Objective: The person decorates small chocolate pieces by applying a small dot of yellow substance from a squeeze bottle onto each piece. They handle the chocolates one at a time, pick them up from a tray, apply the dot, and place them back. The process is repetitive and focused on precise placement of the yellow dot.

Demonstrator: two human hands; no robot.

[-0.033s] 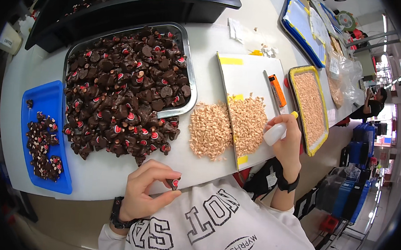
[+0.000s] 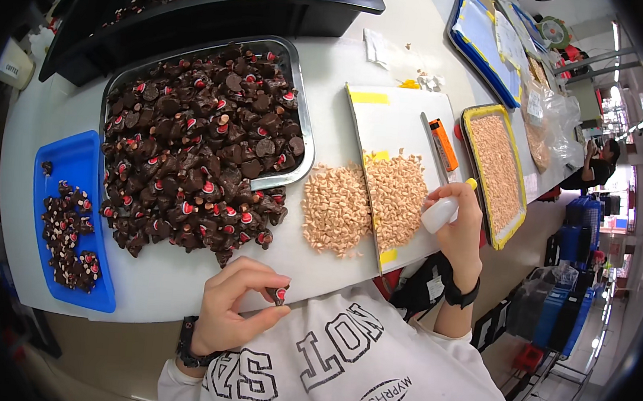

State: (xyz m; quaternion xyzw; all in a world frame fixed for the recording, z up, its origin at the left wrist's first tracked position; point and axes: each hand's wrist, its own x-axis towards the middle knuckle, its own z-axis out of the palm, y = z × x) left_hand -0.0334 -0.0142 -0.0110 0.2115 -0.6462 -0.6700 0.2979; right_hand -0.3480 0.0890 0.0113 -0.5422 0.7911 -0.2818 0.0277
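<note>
Between thumb and forefinger, my left hand (image 2: 233,308) pinches a small dark brown piece with a red and white face (image 2: 279,295), just off the table's near edge. My right hand (image 2: 460,229) is wrapped round a small white squeeze bottle (image 2: 440,215) with a yellow tip. Small beige pieces (image 2: 337,210) lie in a heap on the table between my hands. More beige pieces (image 2: 396,198) lie on a white board (image 2: 398,120) with yellow tape. A big pile of dark brown pieces (image 2: 197,162), many with red faces, overflows a metal tray (image 2: 307,143) beyond my left hand.
At the left is a blue tray (image 2: 102,260) with several finished-looking brown and beige clusters. A black bin (image 2: 297,18) stands at the back. An orange-handled cutter (image 2: 443,145) lies on the board's right side. Beside it sits a yellow-edged tray (image 2: 494,239) of beige pieces. One person (image 2: 600,168) is far right.
</note>
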